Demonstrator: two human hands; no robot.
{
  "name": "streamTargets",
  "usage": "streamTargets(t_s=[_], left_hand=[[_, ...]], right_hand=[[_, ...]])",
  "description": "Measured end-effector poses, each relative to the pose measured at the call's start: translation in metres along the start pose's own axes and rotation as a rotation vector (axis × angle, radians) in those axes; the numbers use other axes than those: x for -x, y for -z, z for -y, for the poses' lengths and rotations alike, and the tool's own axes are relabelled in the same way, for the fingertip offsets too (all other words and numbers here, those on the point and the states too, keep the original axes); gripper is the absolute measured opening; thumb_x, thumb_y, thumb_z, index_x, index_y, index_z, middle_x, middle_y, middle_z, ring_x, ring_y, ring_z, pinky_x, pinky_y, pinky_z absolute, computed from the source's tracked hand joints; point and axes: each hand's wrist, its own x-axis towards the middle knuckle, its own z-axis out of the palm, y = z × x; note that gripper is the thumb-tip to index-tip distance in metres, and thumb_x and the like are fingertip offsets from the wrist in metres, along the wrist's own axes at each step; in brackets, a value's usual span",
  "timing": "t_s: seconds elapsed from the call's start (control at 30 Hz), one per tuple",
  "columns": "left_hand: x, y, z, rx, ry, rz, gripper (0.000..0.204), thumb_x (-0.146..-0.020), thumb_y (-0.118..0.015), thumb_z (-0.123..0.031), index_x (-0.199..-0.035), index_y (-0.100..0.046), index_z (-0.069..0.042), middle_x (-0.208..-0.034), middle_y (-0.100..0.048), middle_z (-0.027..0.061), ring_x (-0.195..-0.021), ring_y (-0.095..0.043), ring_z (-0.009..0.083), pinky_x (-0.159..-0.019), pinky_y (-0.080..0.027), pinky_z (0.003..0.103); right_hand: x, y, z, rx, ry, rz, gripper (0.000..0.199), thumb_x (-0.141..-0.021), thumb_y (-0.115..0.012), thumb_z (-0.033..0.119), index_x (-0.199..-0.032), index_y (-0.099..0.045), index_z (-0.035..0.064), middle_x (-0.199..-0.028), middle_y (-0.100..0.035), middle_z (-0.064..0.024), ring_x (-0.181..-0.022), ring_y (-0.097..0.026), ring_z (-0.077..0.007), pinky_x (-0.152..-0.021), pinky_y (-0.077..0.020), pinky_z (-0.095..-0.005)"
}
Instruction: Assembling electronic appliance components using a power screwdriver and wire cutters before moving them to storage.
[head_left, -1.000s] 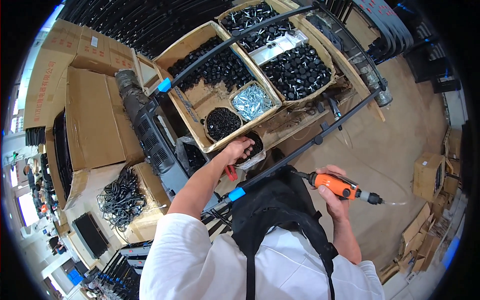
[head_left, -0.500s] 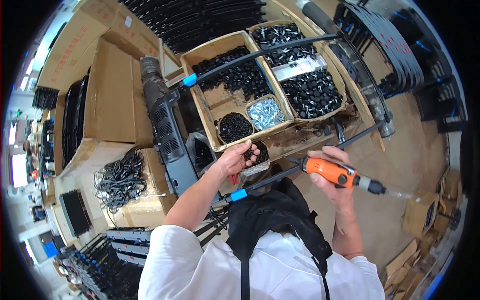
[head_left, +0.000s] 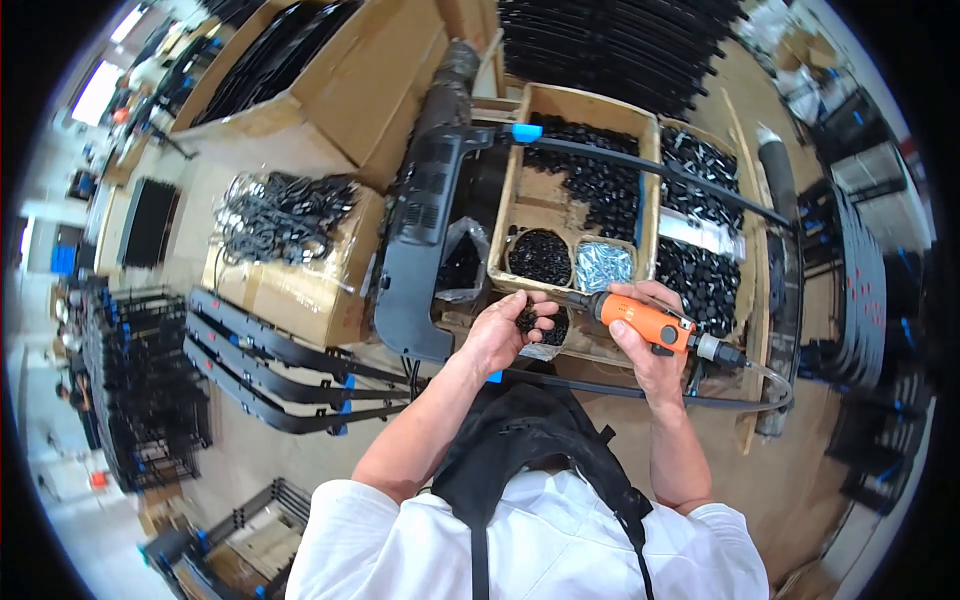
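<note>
A busy workshop floor with cardboard boxes and black metal bars all around.

From the head camera, the left hand (head_left: 500, 335) is curled around a few small black parts (head_left: 528, 318), just in front of the boxes. The right hand (head_left: 648, 345) grips an orange power screwdriver (head_left: 640, 318), its tip pointing at those parts. It looks like a fastening step; next the tip must meet a part squarely. The cardboard box (head_left: 520, 190) behind holds black pieces, a round pile of black bits (head_left: 540, 257) and a bag of shiny screws (head_left: 603, 267).

White short-sleeved shirt (head_left: 540, 545), black strapped apron (head_left: 525, 450), bare forearms.
</note>
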Motion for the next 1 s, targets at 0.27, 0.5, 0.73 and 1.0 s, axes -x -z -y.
streamTargets(t_s=[0.27, 0.5, 0.73, 1.0], left_hand=[[0.021, 0.01, -0.009, 0.025, -0.141, -0.034, 0.026, -0.113, -0.055, -0.03, -0.12, -0.067, -0.009, -0.108, -0.075, 0.0051, -0.086, -0.071, 0.0141, -0.071, -0.056, 0.028], [0.017, 0.036, -0.034, -0.084, -0.152, 0.0, 0.021, -0.112, -0.057, -0.026, -0.118, -0.067, -0.008, -0.089, -0.068, -0.0017, -0.074, -0.063, 0.0077, -0.061, -0.049, 0.022], [0.019, 0.057, -0.08, 0.126, -0.139, 0.048, 0.019, -0.112, -0.056, -0.022, -0.118, -0.065, -0.007, -0.097, -0.07, -0.0007, -0.077, -0.064, 0.0085, -0.065, -0.051, 0.023], [0.008, 0.087, -0.115, 0.281, -0.192, 0.076, 0.019, -0.111, -0.058, -0.021, -0.116, -0.067, -0.005, -0.097, -0.071, 0.0028, -0.082, -0.066, 0.011, -0.069, -0.052, 0.026]], right_hand=[[-0.033, -0.031, 0.003, 0.041, -0.026, 0.149, 0.058, -0.09, -0.084, 0.011, -0.137, -0.053, -0.0002, -0.129, -0.071, -0.0201, -0.119, -0.069, -0.0265, -0.107, -0.0538, -0.0409], [-0.056, -0.082, 0.005, 0.083, -0.056, 0.165, 0.056, -0.089, -0.083, 0.01, -0.136, -0.054, 0.0001, -0.128, -0.071, -0.0212, -0.119, -0.068, -0.0268, -0.108, -0.0529, -0.0419], [-0.092, -0.143, 0.003, 0.145, -0.067, 0.243, 0.058, -0.088, -0.083, 0.004, -0.137, -0.052, 0.0004, -0.13, -0.071, -0.0205, -0.122, -0.068, -0.0277, -0.108, -0.0534, -0.0418], [-0.124, -0.2, -0.001, 0.205, -0.13, 0.297, 0.056, -0.087, -0.083, 0.003, -0.136, -0.054, 0.0002, -0.132, -0.07, -0.0195, -0.122, -0.068, -0.027, -0.108, -0.0536, -0.0418]])
